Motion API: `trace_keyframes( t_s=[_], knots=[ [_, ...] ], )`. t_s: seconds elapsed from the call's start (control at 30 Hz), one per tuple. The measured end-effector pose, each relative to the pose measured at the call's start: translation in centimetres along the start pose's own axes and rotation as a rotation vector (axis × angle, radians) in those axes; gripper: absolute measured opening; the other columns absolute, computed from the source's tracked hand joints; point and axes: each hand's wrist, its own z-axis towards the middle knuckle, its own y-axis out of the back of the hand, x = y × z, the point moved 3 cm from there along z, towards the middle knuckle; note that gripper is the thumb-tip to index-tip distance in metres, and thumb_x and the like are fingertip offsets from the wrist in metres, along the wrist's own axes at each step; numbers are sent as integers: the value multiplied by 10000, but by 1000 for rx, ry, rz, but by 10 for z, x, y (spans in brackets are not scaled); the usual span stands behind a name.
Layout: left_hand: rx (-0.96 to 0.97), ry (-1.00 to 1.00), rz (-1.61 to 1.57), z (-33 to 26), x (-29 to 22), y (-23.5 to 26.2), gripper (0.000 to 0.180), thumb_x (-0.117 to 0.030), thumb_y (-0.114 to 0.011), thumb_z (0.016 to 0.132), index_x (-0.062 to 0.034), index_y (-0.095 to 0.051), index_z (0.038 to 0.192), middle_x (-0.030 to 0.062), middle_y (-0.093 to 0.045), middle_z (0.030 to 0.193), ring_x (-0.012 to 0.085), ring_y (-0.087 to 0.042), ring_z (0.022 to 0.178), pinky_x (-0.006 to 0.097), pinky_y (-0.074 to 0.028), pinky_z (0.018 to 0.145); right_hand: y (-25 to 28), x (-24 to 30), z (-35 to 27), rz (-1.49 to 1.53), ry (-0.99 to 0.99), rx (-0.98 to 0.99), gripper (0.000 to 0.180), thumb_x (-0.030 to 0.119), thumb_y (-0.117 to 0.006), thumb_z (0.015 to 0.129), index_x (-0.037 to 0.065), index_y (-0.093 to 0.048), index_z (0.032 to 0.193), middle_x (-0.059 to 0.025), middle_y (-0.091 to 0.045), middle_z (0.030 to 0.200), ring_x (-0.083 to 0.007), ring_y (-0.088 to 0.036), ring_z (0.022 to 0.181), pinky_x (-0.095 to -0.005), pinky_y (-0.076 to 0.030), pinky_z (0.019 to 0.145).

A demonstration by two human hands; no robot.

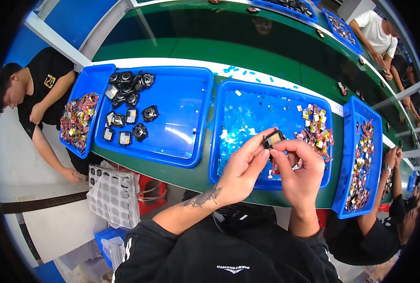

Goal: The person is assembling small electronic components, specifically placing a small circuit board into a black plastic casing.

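Note:
Over the middle blue tray [219, 101], both hands meet at a small black plastic housing [272, 138] with a pale rectangular face. My left hand [240, 172] grips its left side between thumb and fingers. The thumb and bent fingers of my right hand [298, 170] are closed on its lower right edge. Just below the fingers shows a small red part [275, 168]; whether it is attached to the housing is unclear. Bits of blue film [238, 137] litter the tray, and a heap of small red, yellow and silver parts [316, 125] lies at its right.
Several black housings [118, 120] lie in the left blue tray [179, 118]. Narrower trays at far left [91, 78] and right [349, 162] hold more small parts. A green conveyor belt [196, 40] runs behind. Co-workers sit at left [45, 89] and right [375, 245]. Stacked white moulded trays [113, 193] stand below the table.

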Motion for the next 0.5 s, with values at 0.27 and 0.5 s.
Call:
trace_keyframes(
  t_s=[0.27, 0.5],
  knots=[
    [-20, -19, 76, 0, 0, 1, 426, -78, -448, 1019, 29, -379, 1426, 102, -575, 1280, 131, -534, 1157, 268, -420, 983, 0, -3, 2, 15, -16, 20, 107, -25, -728, 770, 29, -687, 852, -57, -648, 727, -130, -482, 544, -271, -385, 500],
    [26, -17, 146, -1, -4, 3, 425, -53, -420, 1019, 71, -361, 1421, 161, -521, 1355, 199, -500, 1252, 324, -390, 1063, -1, -4, 3, 40, -54, 43, 90, 2, -730, 777, 44, -690, 847, -38, -637, 704, -128, -471, 546, -282, -390, 536]
  ],
)
